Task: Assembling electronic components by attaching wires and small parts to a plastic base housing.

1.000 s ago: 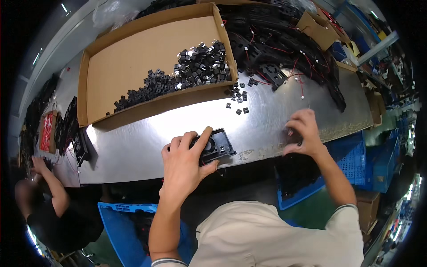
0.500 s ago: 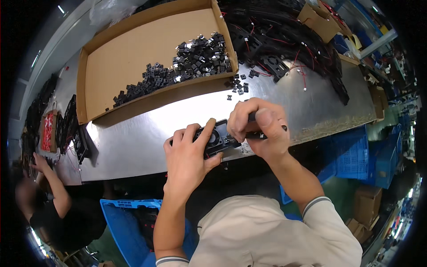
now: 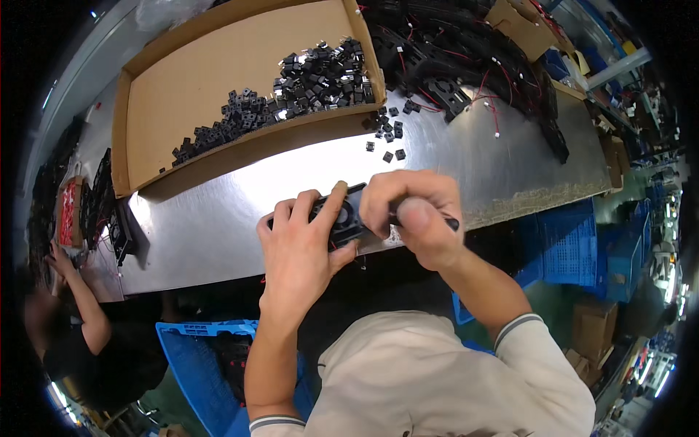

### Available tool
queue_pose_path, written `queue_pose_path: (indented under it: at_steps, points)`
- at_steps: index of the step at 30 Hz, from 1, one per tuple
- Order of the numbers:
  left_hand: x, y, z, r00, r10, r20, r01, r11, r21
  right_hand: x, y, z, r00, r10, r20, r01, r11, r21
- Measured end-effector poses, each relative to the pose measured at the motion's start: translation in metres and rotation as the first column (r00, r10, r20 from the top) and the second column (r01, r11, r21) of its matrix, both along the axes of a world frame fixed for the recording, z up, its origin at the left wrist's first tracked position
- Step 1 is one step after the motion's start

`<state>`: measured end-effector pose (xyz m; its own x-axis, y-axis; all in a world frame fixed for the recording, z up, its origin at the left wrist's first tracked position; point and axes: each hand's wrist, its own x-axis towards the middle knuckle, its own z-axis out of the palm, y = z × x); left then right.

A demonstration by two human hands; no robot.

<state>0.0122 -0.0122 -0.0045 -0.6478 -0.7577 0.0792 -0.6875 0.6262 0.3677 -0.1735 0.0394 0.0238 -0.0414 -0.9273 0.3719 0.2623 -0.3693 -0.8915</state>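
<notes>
Near the front edge of the metal table, my left hand point(image 3: 297, 237) is closed around a black plastic housing point(image 3: 344, 218) with a round, fan-like part in it. Its fingers lie over the far side, and the thumb presses the near side. My right hand point(image 3: 419, 218) is curled in a fist at the housing's right end. It grips a black-handled tool point(image 3: 453, 224), whose end sticks out beside the palm. The tool's working end is hidden behind my fingers, so its exact kind does not show.
A shallow cardboard box point(image 3: 226, 62) holds a heap of small black parts point(image 3: 320, 79) with metal pins. Several loose parts point(image 3: 388, 131) lie beside it. Black housings with red wires point(image 3: 448, 95) are piled at the back right. Blue crates point(image 3: 211, 330) stand below the table. Another person point(image 3: 87, 313) works at far left.
Both hands and the housing sit slightly further left in the picture. My right fist has turned and closed more around the tool, covering more of the housing's right end.
</notes>
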Motion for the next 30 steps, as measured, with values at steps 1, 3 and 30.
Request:
queue_pose_path:
  at_steps: [1,3,30]
  points:
    - [-0.001,-0.002,0.002,1.0,0.001,-0.01,-0.001,1.0,-0.021,0.002,-0.001,-0.007,1.0,-0.007,-0.007,0.007,1.0,-0.018]
    - [-0.002,-0.002,0.004,1.0,-0.004,0.003,0.004,1.0,-0.01,-0.001,-0.003,-0.013,0.999,0.002,-0.032,-0.003,1.0,-0.027]
    - [-0.008,0.014,0.009,0.991,0.117,0.068,-0.121,0.991,0.058,0.008,0.007,-0.013,0.973,-0.228,0.025,0.227,0.973,0.046]
